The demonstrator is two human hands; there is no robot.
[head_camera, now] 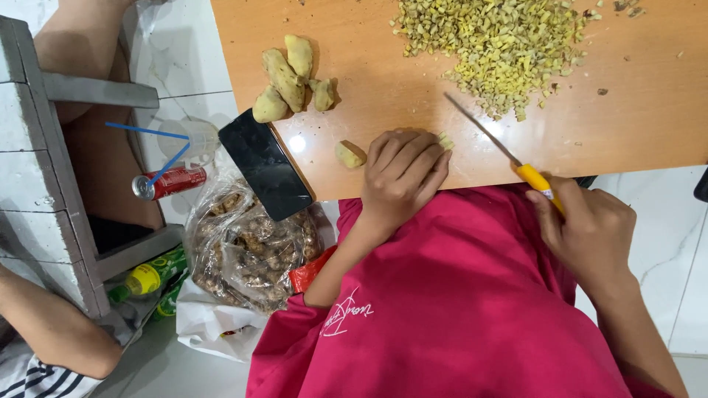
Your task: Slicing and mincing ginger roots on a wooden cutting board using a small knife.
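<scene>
A small pale-yellow piece of peeled ginger is pinned against the orange wooden board by the fingertips of the left hand, which is laid palm down with the fingers curled over the piece, so that only its cut end is seen beyond the fingertips. A knife with a yellow handle is gripped in the closed right hand, and its thin blade is angled up and to the left across the board, with the tip ending near the lower edge of a broad heap of chopped ginger spread over the top of the board. Whether the blade touches the held piece cannot be told. A single peeled chunk is seen just to the left of the left hand, and a cluster of larger peeled ginger pieces lies further up the board on the left. A black phone is laid at the board's left corner, partly overhanging the edge. Below it, a clear plastic bag of unpeeled ginger roots rests on the floor, with a red drink can and a clear cup with blue straws beside it.
</scene>
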